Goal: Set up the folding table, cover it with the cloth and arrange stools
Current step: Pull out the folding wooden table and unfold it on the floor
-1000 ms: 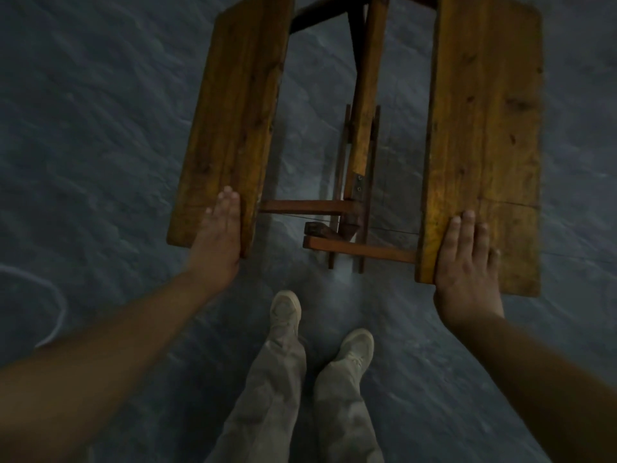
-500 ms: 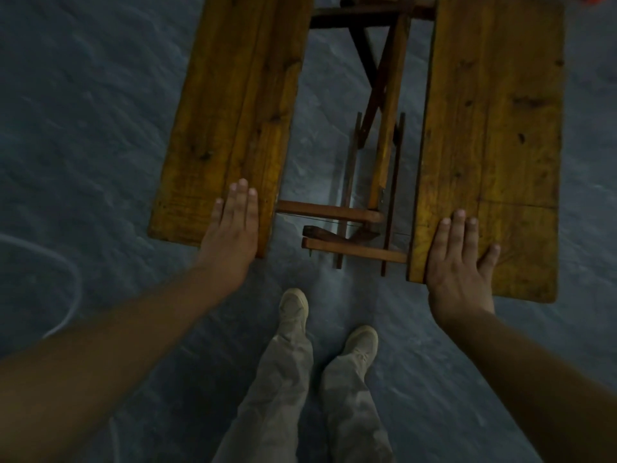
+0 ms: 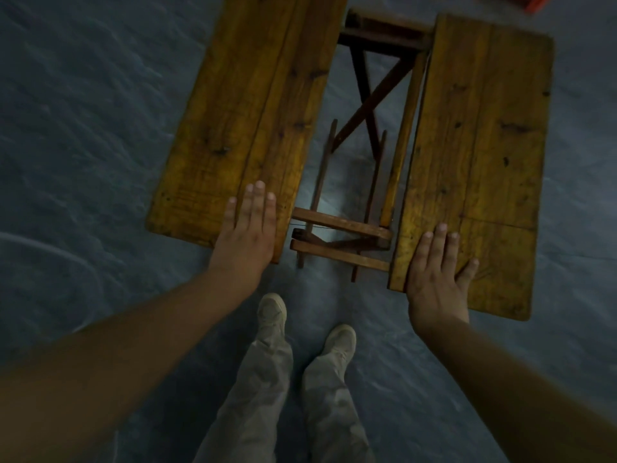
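Folding table (image 3: 344, 225): stands on the floor at the centre of the view, its two yellow-brown leaves apart with a gap between them.
Left leaf (image 3: 247, 105): runs from 12 o'clock down toward 9 o'clock, plank top facing up.
Right leaf (image 3: 484, 128): runs from 1 o'clock down toward 4 o'clock, its top also facing up.
Legs (image 3: 384, 90): dark crossed braces show in the gap at 12 o'clock, with two paler crossbars at the near end.
Left hand (image 3: 245, 235): at 9 o'clock, palm down and flat on the near inner corner of the left leaf, fingers straight and close together, curled round nothing.
Right hand (image 3: 437, 272): at 4 o'clock, flat on the near inner corner of the right leaf, fingers straight, the outermost one spread; it grips nothing.
Shoes (image 3: 272, 312): pale pair at 6 o'clock, just short of the table's near end.
Floor (image 3: 83, 128): grey-blue, rippled surface.
Orange object (image 3: 534, 1): at the 1 o'clock edge, cut off by the frame, so I cannot tell what it is.
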The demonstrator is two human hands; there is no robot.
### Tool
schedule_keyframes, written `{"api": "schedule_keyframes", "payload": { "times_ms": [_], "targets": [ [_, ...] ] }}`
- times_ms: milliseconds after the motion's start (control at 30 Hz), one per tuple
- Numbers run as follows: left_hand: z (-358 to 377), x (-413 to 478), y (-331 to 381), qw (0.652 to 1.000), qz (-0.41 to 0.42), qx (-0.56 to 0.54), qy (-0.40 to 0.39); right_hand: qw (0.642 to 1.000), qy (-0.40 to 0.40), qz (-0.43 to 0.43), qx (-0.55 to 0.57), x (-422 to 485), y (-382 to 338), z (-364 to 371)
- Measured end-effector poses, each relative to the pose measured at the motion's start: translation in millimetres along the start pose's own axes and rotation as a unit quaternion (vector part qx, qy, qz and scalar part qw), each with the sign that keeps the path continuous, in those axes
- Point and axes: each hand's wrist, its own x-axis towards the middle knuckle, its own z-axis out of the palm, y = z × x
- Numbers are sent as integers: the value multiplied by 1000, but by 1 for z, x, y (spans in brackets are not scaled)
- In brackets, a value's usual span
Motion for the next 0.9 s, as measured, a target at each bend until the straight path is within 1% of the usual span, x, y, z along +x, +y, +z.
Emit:
{"api": "schedule_keyframes", "payload": {
  "times_ms": [100, 167, 333, 433, 500, 633, 733, 900],
  "targets": [
    [-4, 9, 21, 998, 31, -12, 45, 1000, -9, 9, 14, -4, 15, 10],
    [-7, 12, 39, 997, 40, -16, 61, 1000, -1, 10, 17, -2, 27, 14],
    [-2, 3, 65, 999, 12, -38, 29, 999, 39, -11, -11, 12, 51, 14],
    [1, -2, 77, 999, 1, -41, 24, 997, 58, -28, -29, 19, 64, 16],
    [0, -1, 87, 999, -2, -44, 28, 997, 58, -28, -36, 22, 72, 20],
    [-2, 2, 100, 997, -1, -47, 61, 998, 48, -20, -26, 21, 80, 35],
    [0, -1, 98, 998, 1, -38, 58, 998, 47, -25, -15, 17, 76, 42],
    [-5, -6, 97, 999, -1, -31, 45, 997, 64, -29, -28, 17, 75, 38]
  ]
}}
